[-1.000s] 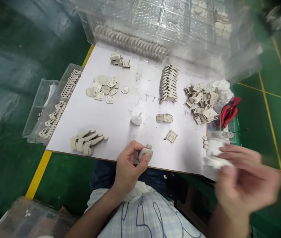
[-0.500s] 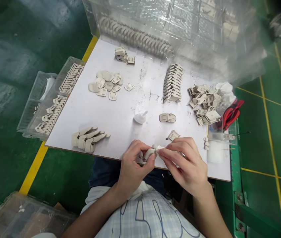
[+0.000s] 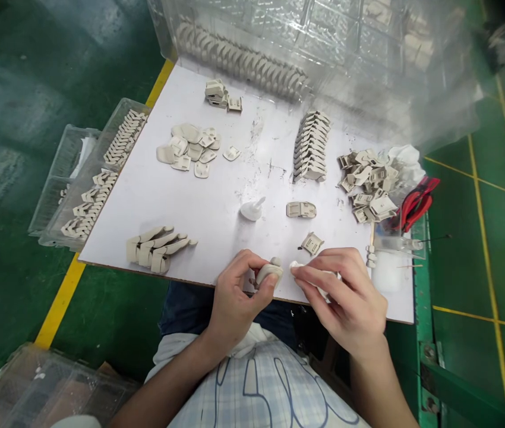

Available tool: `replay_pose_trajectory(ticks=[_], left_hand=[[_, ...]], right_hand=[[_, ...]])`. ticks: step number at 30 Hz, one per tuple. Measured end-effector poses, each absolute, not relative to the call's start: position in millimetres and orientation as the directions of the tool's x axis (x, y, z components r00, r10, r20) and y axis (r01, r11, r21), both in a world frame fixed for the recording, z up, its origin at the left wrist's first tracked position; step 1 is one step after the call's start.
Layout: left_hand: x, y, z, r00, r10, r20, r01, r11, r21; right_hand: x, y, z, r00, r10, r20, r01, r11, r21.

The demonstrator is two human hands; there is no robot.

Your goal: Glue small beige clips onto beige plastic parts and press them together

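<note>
Near the front edge of the white board point(image 3: 217, 208), my left hand point(image 3: 244, 291) pinches a beige plastic part point(image 3: 270, 272) with a rounded end. My right hand point(image 3: 344, 291) is closed on a small white piece point(image 3: 294, 267), a short gap to the right of the beige part; most of that piece is hidden by the fingers. Just beyond my right hand lies a beige clip part point(image 3: 312, 244), and farther back a longer beige part point(image 3: 301, 209). A white dropper bottle point(image 3: 253, 209) rests left of that one.
Beige parts form a row point(image 3: 312, 146), a heap point(image 3: 371, 181) at right, a pile of flat pieces point(image 3: 192, 145) and a nested group point(image 3: 157, 248) at left. Clear trays point(image 3: 243, 35) stand behind; a red-handled tool point(image 3: 415, 205) lies at the right edge.
My right hand has moved a little to the right, taking the white piece away from the beige part. The beige part in my left hand has turned slightly.
</note>
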State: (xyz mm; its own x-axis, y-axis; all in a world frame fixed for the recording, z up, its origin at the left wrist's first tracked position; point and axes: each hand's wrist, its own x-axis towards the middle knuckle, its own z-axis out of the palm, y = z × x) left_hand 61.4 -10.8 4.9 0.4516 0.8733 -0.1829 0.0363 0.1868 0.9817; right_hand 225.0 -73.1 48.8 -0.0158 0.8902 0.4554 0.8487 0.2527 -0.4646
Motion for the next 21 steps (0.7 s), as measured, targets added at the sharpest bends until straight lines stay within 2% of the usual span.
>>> replay_pose_trajectory(ticks=[4,11,14,17,21], left_hand=[[60,-11,3,0.455,0.872,-0.183,0.040,0.185,0.982],[59,-10,3,0.426,0.887,-0.179,0.012,0.193,0.981],[57,-6,7,0.410,0.877,-0.251,-0.028,0.287,0.958],[55,-3,9,0.412,0.857,-0.308,-0.078,0.370,0.926],[55,-4,8,0.424,0.858,-0.290,-0.103,0.364,0.926]], right_hand=[[220,-67,52,-0.031,0.896,0.442,0.830,0.269,-0.488],[219,-69,46,-0.176,0.907,0.383,0.873,0.323,-0.364],[225,-78,45,-0.106,0.925,0.366,0.866,0.267,-0.423],[232,-87,45,0.063,0.914,0.401,0.827,0.177,-0.534],[231,-89,45,0.178,0.892,0.416,0.768,0.138,-0.626]])
